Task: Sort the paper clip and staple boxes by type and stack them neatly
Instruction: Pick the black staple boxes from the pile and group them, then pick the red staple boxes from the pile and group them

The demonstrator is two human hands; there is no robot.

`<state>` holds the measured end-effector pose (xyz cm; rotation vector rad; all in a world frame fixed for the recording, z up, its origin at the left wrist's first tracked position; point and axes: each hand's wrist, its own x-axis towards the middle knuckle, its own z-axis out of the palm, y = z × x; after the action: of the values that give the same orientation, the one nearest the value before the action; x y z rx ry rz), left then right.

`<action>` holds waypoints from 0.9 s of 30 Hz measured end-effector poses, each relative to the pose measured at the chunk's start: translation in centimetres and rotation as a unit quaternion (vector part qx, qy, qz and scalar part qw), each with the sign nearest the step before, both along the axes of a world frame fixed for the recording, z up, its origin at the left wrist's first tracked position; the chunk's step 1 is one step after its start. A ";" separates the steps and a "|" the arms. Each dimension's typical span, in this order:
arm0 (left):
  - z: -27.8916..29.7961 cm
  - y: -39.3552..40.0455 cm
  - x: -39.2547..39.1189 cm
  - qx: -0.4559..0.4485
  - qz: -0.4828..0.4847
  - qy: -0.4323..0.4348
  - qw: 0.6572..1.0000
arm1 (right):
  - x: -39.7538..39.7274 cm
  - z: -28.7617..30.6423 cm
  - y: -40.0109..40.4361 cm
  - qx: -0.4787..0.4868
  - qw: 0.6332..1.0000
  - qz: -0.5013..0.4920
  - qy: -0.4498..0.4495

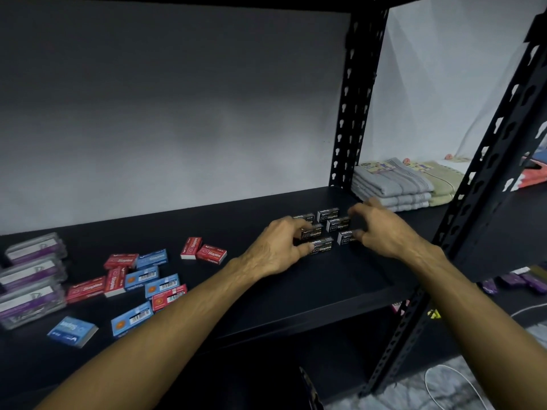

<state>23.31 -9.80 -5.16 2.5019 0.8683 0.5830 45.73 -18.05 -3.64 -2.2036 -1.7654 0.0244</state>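
Note:
Several black staple boxes [328,215] lie in two short rows on the black shelf [310,279], toward its right end. My left hand [278,247] presses fingertips against the left row of black boxes. On the right row's edge rests my right hand [381,229], fingers curled against the boxes. Red staple boxes [210,253] and blue staple boxes [161,287] lie scattered at centre left. Clear paper clip boxes [32,279] with purple labels sit stacked at the far left.
Black slotted uprights [352,113] stand just behind and right of the black boxes. Folded towels [393,184] lie on the neighbouring shelf beyond. A lower shelf holds purple packets [521,281]. White cable [461,383] lies on the floor.

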 end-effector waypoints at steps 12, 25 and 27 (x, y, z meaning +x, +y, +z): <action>2.3 3.3 -11.9 0.019 0.126 0.031 0.991 | -8.5 1.3 2.4 0.081 0.990 0.110 -0.043; 2.2 5.7 -18.9 -0.017 0.224 0.061 0.973 | -19.3 -1.1 8.0 0.034 0.977 0.205 0.043; 1.9 6.0 -19.0 -0.029 0.223 0.069 0.972 | -20.2 -1.7 8.5 0.023 0.977 0.207 0.056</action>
<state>4.34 -3.83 -3.22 2.3217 1.4986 0.5142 25.53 -9.57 -5.33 -1.7307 -2.1006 0.1949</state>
